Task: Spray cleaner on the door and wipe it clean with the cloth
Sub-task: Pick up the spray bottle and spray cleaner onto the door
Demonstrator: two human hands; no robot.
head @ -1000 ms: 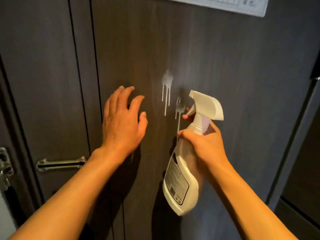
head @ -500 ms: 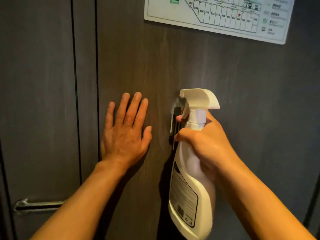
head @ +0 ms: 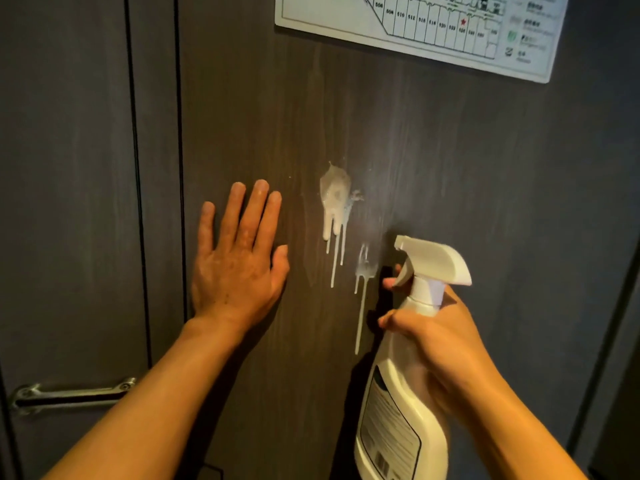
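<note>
Two bare hands at a dark wood-grain door [head: 450,168], seen from the head camera. Left hand [head: 239,265] spread open and flat, palm on the panel, gripping nothing; probably there to steady the door against the push of spraying. Right hand [head: 433,337] wrapped around the neck of a white plastic trigger spray bottle [head: 405,410], one finger hooked over the trigger, nozzle aimed left and held close to the surface, presumably so the cleaner lands where wanted.

Between the hands, two patches of white foamy cleaner [head: 335,195], the larger high and nearer the left hand, the smaller low and just beside the nozzle, both running down in thin drips. Spraying stage, by the look of it; wiping not yet begun. No cloth anywhere in view, and neither hand free to take one unless the left lifts off.

Higher and to the right, a white laminated floor-plan sign [head: 433,32] fixed to the door: worth keeping spray off it. Far left and low, a metal lever handle [head: 69,396] beyond the narrow vertical grooves of the frame. Nothing across the wet patch to hinder a wipe; drips heading down past the bottle.
</note>
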